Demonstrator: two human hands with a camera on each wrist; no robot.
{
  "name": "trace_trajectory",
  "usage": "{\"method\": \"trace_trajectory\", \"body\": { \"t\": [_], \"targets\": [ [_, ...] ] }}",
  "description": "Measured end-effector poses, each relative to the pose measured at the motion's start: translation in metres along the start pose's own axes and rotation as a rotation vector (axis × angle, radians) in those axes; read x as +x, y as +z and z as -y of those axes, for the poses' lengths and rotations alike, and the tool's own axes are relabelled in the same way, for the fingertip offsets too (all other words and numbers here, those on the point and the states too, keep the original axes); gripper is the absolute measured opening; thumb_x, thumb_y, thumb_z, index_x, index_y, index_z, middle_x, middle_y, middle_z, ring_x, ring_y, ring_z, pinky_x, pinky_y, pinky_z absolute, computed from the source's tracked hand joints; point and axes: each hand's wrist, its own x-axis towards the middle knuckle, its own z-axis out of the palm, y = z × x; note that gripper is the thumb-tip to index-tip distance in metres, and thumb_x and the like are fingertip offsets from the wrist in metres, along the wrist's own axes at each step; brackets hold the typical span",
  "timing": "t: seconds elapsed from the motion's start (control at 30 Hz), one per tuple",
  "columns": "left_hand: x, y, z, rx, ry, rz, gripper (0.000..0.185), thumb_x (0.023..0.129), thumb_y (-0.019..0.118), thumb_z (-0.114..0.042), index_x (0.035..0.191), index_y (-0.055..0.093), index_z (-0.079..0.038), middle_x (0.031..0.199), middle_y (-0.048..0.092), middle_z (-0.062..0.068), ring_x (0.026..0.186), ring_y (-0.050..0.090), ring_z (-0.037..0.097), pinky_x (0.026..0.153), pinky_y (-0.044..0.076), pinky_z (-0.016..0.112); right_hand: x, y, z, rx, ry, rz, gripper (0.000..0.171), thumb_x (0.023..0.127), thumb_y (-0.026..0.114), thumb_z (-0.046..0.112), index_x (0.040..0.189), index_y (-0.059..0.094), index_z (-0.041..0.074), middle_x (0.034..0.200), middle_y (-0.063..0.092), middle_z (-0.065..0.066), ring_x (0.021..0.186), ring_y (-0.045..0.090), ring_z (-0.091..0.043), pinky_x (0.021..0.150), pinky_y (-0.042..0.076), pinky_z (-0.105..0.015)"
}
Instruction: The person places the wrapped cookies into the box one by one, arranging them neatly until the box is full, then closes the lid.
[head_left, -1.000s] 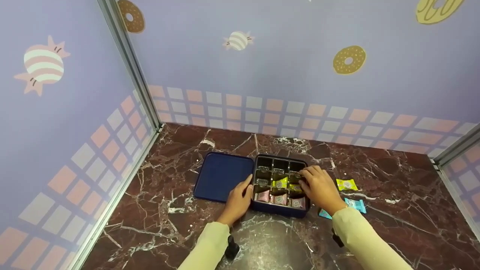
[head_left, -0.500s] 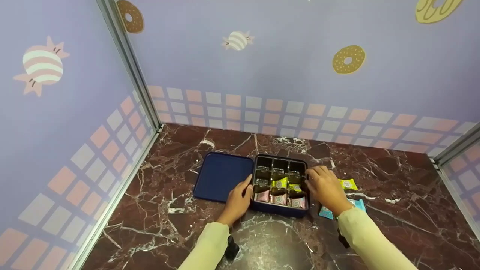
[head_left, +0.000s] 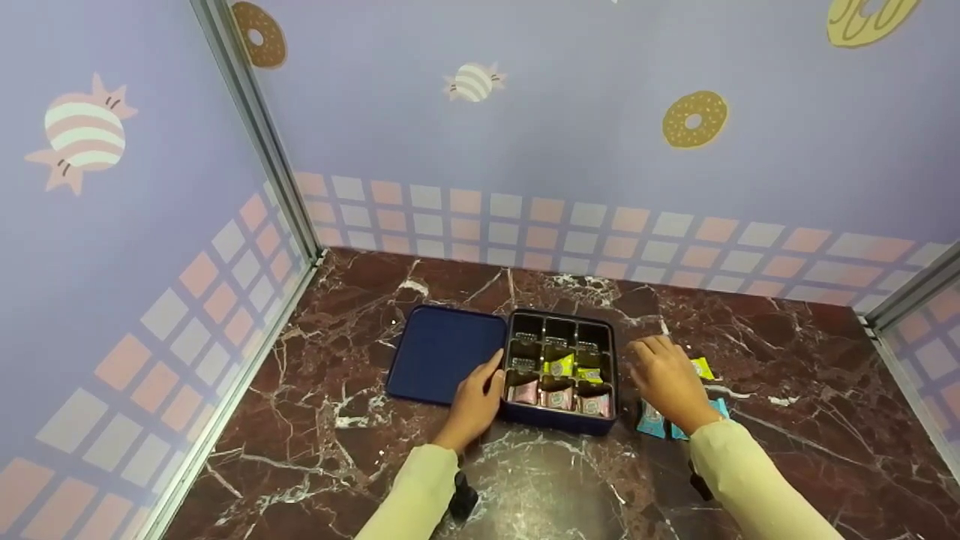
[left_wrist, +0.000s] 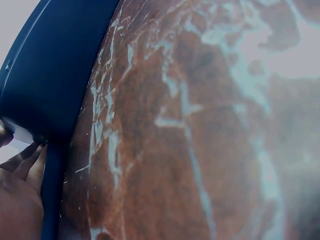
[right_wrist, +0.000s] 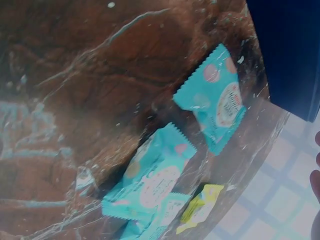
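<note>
A dark blue box (head_left: 559,418) with a divided black tray stands on the marble table. Pink candies (head_left: 559,399) lie in its near row, and yellow candies (head_left: 559,366) in the middle and right cells of the middle row. My left hand (head_left: 474,397) rests against the box's left side, fingers straight along the edge. To the right of the box, my right hand (head_left: 667,381) hovers with loosely bent fingers and nothing seen in them. Several blue candy packets (right_wrist: 217,100) lie below it, with a yellow candy (right_wrist: 201,207) just beyond, partly hidden in the head view.
The blue lid (head_left: 448,352) lies flat at the box's left side. A patterned back wall (head_left: 480,165) and a left side wall (head_left: 150,300) bound the marble table (head_left: 330,465).
My right hand has moved off the box's right cells to the right, over the loose candies. The yellow candy in the middle-right cell now shows more fully. My left hand stays put.
</note>
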Motion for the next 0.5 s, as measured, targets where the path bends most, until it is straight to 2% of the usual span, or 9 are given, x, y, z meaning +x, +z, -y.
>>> {"method": "trace_trajectory", "body": {
  "t": [0.23, 0.5],
  "targets": [
    [-0.001, 0.000, -0.001, 0.002, -0.010, -0.001, 0.044, 0.103, 0.045, -0.026, 0.146, 0.046, -0.015, 0.130, 0.062, 0.011, 0.123, 0.057, 0.030, 0.105, 0.044, 0.047, -0.010, 0.001, -0.013, 0.000, 0.008, -0.012, 0.031, 0.077, 0.075, 0.004, 0.107, 0.066, 0.000, 0.102, 0.066, -0.014, 0.099, 0.057, -0.033, 0.085, 0.047, -0.049],
    [-0.001, -0.001, -0.002, -0.011, 0.002, 0.009, 0.044, 0.104, 0.045, -0.025, 0.146, 0.045, -0.012, 0.132, 0.060, 0.012, 0.126, 0.055, 0.031, 0.106, 0.043, 0.047, -0.022, 0.004, -0.024, -0.004, 0.091, 0.029, 0.026, 0.082, 0.070, 0.007, 0.107, 0.064, 0.001, 0.103, 0.065, -0.016, 0.102, 0.056, -0.034, 0.087, 0.047, -0.057]
  ]
}}
